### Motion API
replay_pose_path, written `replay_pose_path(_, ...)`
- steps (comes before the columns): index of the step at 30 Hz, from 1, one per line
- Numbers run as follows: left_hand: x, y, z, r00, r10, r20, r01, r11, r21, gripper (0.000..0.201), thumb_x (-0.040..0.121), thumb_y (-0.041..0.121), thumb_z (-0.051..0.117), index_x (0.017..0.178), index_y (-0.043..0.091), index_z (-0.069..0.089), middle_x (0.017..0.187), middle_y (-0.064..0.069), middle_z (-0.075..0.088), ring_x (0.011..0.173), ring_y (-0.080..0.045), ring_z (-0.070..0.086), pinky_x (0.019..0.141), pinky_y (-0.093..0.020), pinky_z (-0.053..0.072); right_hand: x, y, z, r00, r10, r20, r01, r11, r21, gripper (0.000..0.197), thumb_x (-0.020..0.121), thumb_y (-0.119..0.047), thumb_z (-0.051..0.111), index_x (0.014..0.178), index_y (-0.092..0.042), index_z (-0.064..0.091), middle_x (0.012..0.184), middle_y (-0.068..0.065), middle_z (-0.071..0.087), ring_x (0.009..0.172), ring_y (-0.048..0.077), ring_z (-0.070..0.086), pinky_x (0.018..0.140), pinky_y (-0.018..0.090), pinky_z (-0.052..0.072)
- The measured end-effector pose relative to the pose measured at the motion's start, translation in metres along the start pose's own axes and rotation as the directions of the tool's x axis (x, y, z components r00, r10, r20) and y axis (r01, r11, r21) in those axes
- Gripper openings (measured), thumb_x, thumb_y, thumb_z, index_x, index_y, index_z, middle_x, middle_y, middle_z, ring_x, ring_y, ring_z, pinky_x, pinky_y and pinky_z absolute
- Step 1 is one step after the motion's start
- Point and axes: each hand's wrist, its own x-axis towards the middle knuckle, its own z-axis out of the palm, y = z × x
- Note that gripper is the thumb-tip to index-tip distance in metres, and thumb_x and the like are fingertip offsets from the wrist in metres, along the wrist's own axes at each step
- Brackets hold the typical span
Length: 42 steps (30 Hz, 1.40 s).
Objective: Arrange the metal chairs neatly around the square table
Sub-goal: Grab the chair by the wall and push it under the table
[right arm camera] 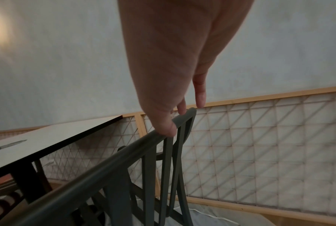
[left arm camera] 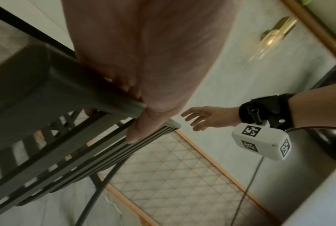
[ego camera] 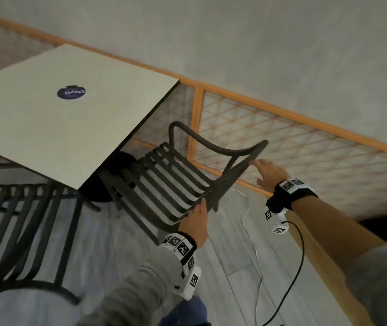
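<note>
risk first: your left hand (ego camera: 196, 222) is the only one with a real hold on the chair (ego camera: 176, 182), fingers curled over the near end of the backrest top rail, thumb lying along the slats; your right hand (ego camera: 268, 174) has fingers nearly straight and spread, only the tips touching the far end of that rail, gripping nothing. push now and the load runs through one end of the rail, so the chair likely yaws, and its far armrest (ego camera: 213, 144) could swing into the lattice panel (ego camera: 293, 142) just beside it. the seat front sits already under the right-hand edge of the square table (ego camera: 65, 128), close to that edge's far corner, so a skewed shove could knock the seat or armrest against the table edge or the dark pedestal base (ego camera: 107, 182). a white cable (ego camera: 250, 222) lies on the floor near the chair's rear legs; a dragged leg could catch it. a second chair (ego camera: 21, 231) stands at the table's near edge, near enough to the near corner that a swing that way might clip it. pose: both forearms reach forward, left wrist low at the rail's near end, right arm extended further out and palm down.
</note>
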Motion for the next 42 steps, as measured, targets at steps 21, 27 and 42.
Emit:
replay_pose_path(21,0.030,0.053,0.029,0.936,-0.245,0.254,0.338,0.827,-0.450,0.068,0.085,0.015,0.051,0.144,0.034,0.023,0.138,-0.005,0.048,0.129,-0.025,0.044,0.116,-0.056,0.023,0.167,0.117,0.010,0.885,-0.410,0.219,0.465,0.793,-0.394,0.012,0.089,-0.042,0.052,0.101,-0.045,0.053,0.112,-0.010,0.061,0.117,0.019,0.050,0.107,0.047,0.029)
replay_pose_path(27,0.051,0.084,0.030,0.922,-0.263,0.285,0.370,0.818,-0.440,0.069,0.086,0.006,0.044,0.147,0.028,0.018,0.141,-0.004,0.047,0.133,-0.024,0.041,0.117,-0.056,0.018,0.185,0.138,0.002,0.860,-0.436,0.265,0.509,0.748,-0.425,0.021,0.090,-0.041,0.052,0.111,-0.043,0.052,0.127,-0.010,0.057,0.130,0.020,0.040,0.109,0.050,0.027)
replay_pose_path(42,0.111,0.034,-0.023,0.890,-0.403,0.213,0.456,0.765,-0.456,0.070,0.080,0.000,0.046,0.139,0.036,0.031,0.122,-0.005,0.057,0.119,-0.026,0.051,0.110,-0.068,0.020,0.292,0.079,-0.022,0.832,-0.523,0.184,0.554,0.772,-0.312,0.025,0.090,-0.030,0.056,0.115,-0.033,0.055,0.129,-0.001,0.058,0.127,0.030,0.036,0.105,0.056,0.027)
